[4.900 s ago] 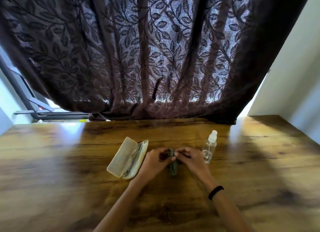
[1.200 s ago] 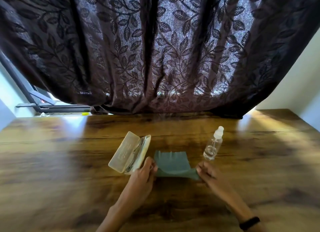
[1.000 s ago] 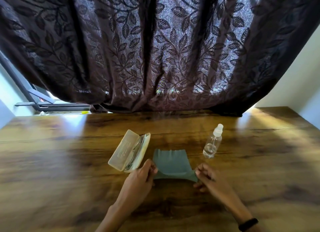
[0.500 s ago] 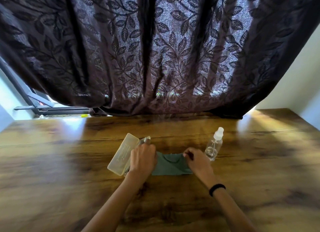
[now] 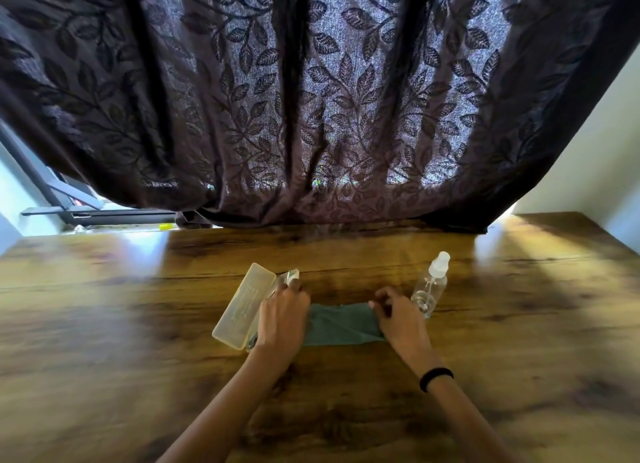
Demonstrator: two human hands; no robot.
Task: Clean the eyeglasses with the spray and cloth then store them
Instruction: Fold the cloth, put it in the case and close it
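Two hands, one cloth, one case, one bottle, on a wooden table [image 5: 138, 358].

Cloth [image 5: 341, 324]: green, lies flat near centre between the hands, probably laid out ready for wiping.

Eyeglasses [image 5: 288, 278]: sit inside the open case [image 5: 242, 305], just left of the cloth, mostly hidden under the left hand; only a sliver shows at the far end. Not yet cleaned, by the look of it.

Spray bottle [image 5: 431, 289]: clear, upright, capped, just right of the right hand; stands within easy reach, untouched.

Left hand [image 5: 282, 319]: palm down, back to the camera, reaches far over the case's right half and the cloth's left edge. Fingertips hidden; cannot tell whether closed on anything.

Right hand [image 5: 398, 319]: fingers curled, pinches the cloth's far right corner, likely to smooth or lift it. Black band [image 5: 436, 379] on the wrist.
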